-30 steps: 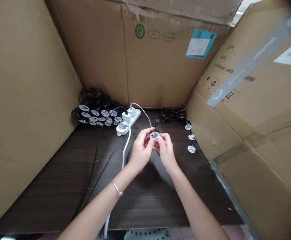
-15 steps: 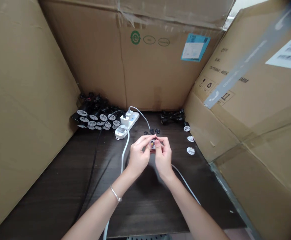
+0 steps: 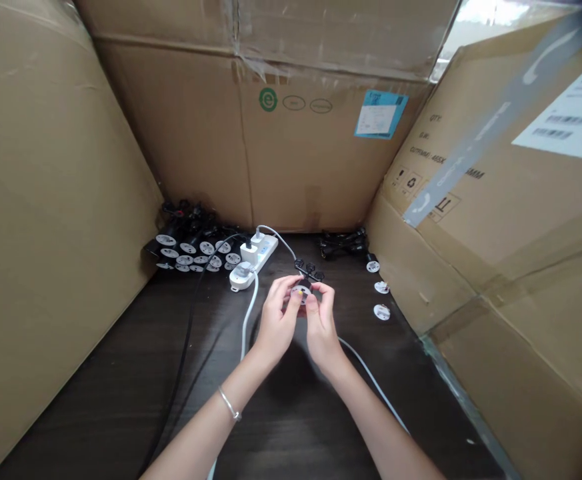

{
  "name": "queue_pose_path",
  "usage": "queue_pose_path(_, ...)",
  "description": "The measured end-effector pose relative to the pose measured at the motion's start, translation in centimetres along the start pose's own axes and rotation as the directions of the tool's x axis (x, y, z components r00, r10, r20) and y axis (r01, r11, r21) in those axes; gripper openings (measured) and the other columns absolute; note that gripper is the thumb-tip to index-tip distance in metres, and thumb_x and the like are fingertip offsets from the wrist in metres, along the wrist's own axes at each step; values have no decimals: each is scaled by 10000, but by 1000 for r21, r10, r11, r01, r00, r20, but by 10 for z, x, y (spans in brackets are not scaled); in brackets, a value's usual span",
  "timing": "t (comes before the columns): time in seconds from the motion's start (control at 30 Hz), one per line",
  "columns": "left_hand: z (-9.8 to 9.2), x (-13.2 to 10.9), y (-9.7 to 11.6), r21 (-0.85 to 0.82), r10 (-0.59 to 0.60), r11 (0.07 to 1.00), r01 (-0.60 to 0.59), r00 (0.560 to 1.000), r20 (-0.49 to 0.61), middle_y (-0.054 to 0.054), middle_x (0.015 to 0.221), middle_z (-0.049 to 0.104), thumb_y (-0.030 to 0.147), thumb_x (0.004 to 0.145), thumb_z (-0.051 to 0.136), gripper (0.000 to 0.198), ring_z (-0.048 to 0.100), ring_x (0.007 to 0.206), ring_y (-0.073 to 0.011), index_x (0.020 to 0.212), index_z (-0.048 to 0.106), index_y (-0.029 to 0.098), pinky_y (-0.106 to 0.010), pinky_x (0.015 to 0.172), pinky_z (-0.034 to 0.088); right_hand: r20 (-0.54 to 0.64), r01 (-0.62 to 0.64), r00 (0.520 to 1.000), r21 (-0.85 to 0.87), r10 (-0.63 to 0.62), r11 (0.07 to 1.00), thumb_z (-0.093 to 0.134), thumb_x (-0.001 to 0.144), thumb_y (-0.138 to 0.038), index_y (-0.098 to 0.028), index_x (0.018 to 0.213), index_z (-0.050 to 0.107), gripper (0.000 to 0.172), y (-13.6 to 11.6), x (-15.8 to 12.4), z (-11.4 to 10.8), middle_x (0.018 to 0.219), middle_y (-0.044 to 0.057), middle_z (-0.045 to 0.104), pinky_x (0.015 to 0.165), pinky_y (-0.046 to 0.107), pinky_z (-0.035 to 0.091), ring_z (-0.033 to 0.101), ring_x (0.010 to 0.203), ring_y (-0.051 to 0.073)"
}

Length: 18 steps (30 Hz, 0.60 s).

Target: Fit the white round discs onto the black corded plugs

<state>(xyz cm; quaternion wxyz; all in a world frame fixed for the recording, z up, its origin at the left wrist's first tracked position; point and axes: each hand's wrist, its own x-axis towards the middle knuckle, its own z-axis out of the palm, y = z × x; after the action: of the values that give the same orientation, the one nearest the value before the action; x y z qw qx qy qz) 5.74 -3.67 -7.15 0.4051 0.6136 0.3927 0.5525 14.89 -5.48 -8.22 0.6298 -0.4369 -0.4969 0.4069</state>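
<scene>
Between both hands sits a small white round disc (image 3: 301,294) with a yellow spot and dark parts on its face, set on a black body. A black piece with several small rings (image 3: 309,270) projects from behind my fingertips, seemingly part of the same item. My left hand (image 3: 278,317) grips the left side, its thumb on the disc. From the right, the thumb and fingers of my right hand (image 3: 323,323) close on the opposite edge. The underside is hidden by the hands.
A white power strip (image 3: 253,260) with plugs and cables lies behind my left hand. Black units with white round ends (image 3: 191,248) are piled at back left. More black units (image 3: 343,243) and two loose discs (image 3: 381,312) lie right. Cardboard boxes (image 3: 315,153) wall the table.
The disc has tilted so more of its face shows, and the ringed black piece has shifted right and stands out more clearly. Both hands keep their hold; the camera view has shifted slightly.
</scene>
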Motion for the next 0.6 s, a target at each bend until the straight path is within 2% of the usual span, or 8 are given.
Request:
queue_pose_path(0.07, -1, 1, 0, 52, 27, 998, -26, 999, -17, -81, 1175, 514, 325, 886, 396, 304, 520, 1073, -181, 1132, 535, 212, -342, 931, 431, 38, 13, 999, -49, -11, 999, 413, 879, -371, -239, 1049, 420, 215, 1, 2, -1, 989, 45, 561, 663, 267, 479, 585, 802, 145)
queue_pose_path(0.17, -2, 2, 0, 101, 40, 994, -40, 999, 0, -71, 1189, 503, 338, 901, 352, 330, 480, 1129, -174, 1145, 540, 219, -337, 989, 375, 53, 39, 998, -93, -34, 995, 434, 874, -335, -234, 1076, 460, 228, 1, 5, -2, 973, 40, 583, 691, 264, 473, 577, 805, 142)
queue_pose_path(0.33, 3, -2, -5, -11, -78, 997, 78, 996, 33, -73, 1345, 407, 381, 903, 332, 447, 466, 1171, -185, 1333, 308, 262, -350, 963, 407, 36, 55, 998, -38, -54, 998, 411, 886, -303, -229, 1088, 474, 224, -3, 3, -1, 1075, 61, 580, 771, 276, 482, 558, 999, 169)
queue_pose_path(0.5, 3, -4, -1, -7, 58, 998, -58, 997, 56, -78, 1321, 445, 370, 905, 323, 378, 481, 1158, -195, 1244, 428, 239, -346, 951, 421, 19, 50, 999, -23, -49, 999, 431, 877, -319, -238, 1152, 483, 291, -7, 0, -2, 1175, 58, 551, 825, 301, 479, 543, 1040, 179)
queue_pose_path(0.6, 2, -5, -1, 19, 85, 996, -87, 994, 69, -88, 1262, 500, 354, 910, 312, 356, 513, 1118, -193, 1195, 471, 213, -330, 908, 453, 6, 52, 999, -33, -51, 998, 428, 877, -340, -246, 1183, 493, 327, -9, 0, -2, 1240, 54, 521, 832, 316, 485, 524, 1081, 193)
